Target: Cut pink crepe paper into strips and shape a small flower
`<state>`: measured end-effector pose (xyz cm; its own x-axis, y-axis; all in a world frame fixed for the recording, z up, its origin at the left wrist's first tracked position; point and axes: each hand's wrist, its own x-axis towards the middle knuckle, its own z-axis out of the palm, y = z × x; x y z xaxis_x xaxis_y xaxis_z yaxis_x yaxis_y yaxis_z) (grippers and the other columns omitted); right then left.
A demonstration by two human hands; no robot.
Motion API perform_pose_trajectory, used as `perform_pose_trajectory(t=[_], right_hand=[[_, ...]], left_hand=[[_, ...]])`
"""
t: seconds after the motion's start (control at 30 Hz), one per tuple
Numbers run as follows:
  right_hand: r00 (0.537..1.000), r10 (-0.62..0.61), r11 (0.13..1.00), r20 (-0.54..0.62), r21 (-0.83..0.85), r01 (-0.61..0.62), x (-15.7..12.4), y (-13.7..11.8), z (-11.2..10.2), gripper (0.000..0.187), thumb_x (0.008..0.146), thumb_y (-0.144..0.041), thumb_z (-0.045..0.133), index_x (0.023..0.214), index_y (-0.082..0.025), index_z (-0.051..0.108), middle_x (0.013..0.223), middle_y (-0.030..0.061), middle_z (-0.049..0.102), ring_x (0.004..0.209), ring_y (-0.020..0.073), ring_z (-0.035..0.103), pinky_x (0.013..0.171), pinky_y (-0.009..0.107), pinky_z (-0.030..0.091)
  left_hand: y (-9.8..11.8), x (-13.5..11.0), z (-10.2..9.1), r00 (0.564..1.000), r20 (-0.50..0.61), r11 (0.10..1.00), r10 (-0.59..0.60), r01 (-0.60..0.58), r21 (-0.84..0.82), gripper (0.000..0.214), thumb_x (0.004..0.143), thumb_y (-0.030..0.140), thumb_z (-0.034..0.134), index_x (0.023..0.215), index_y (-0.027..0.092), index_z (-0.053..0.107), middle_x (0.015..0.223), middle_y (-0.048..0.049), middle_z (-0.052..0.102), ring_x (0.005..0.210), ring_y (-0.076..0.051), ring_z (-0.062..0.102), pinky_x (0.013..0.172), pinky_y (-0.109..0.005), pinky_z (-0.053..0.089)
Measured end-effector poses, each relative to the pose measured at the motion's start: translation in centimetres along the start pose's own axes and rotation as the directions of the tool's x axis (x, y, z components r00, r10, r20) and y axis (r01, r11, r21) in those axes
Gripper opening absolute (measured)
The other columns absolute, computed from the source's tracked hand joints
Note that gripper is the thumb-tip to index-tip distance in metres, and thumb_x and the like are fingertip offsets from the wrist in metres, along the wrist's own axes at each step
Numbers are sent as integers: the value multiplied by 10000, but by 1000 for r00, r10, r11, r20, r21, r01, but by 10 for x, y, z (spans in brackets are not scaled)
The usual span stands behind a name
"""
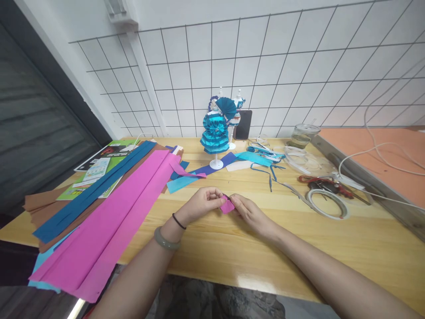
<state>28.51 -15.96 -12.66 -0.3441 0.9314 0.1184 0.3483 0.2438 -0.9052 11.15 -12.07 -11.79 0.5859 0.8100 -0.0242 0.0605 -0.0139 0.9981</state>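
Over the middle of the wooden table, a small piece of pink crepe paper is pinched between both my hands. My left hand grips its left side, thumb against curled fingers. On the other side, my right hand holds the right edge in a fingertip pinch. Something thin and dark shows at the paper's upper edge, too small to make out. Behind my hands stands a miniature dress form on a white base, wearing a pleated turquoise paper dress with a round rosette and a darker blue fan.
Long pink crepe sheets and a blue folded strip cover the left side, over brown paper. Blue scraps lie behind. At right are a tape roll, scissors, a glass jar and an orange-topped board. A phone leans on the wall.
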Motion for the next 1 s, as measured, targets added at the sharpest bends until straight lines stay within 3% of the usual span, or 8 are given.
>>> perform_pose_trajectory(t=[1.0], right_hand=[[1000,3,1000,12,28,-4,0,0,-1,398,900,-490,253,636,-206,342,605,-36,323,564,118,321,551,249,290]], left_hand=[[2,0,-1,1000,-25,1000,-8,8,8,227,723,344,610,749,128,549,679,-8,561,622,-93,509,613,-221,393]])
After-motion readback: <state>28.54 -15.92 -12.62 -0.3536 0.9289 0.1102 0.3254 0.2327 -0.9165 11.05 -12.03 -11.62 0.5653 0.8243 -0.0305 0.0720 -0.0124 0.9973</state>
